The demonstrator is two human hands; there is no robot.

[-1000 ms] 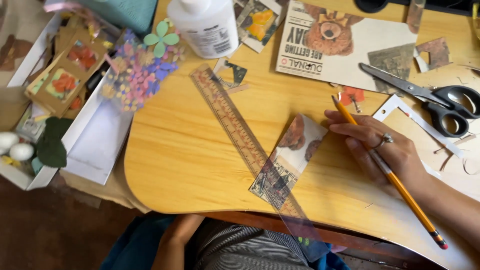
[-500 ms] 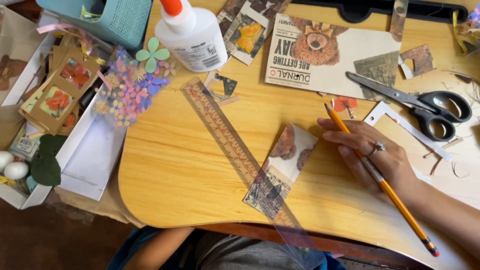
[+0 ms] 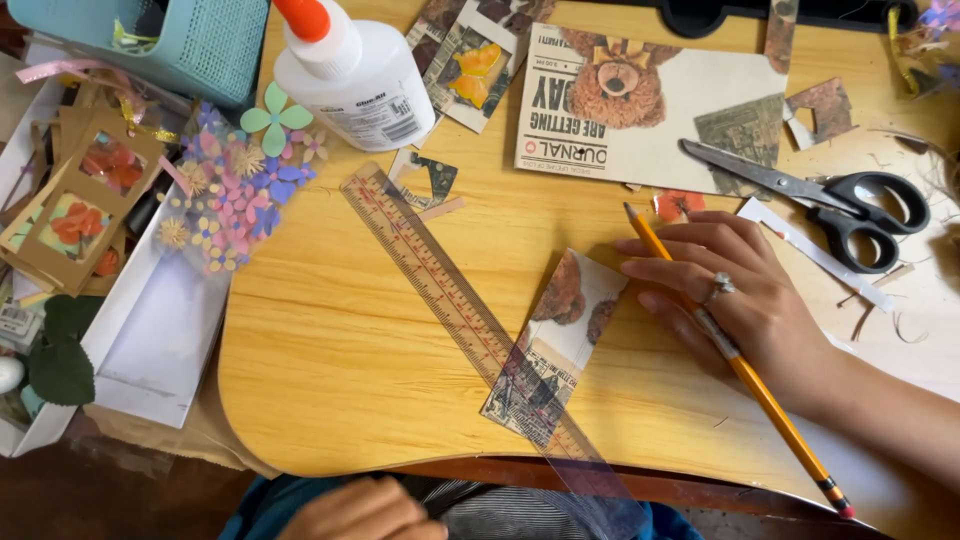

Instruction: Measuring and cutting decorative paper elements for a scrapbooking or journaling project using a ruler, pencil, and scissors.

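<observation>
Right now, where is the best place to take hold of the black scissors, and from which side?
Take the scissors by the black loop handles at their right end, coming from the right. The closed blades point left toward the printed bear card, so the handles lie free.

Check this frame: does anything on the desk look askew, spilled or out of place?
The clear ruler lies diagonally, its lower end jutting past the desk edge. It overlaps the printed paper strip under the right hand, which holds a pencil. Paper trimmings litter the area near the scissors. Nothing spilled.
</observation>
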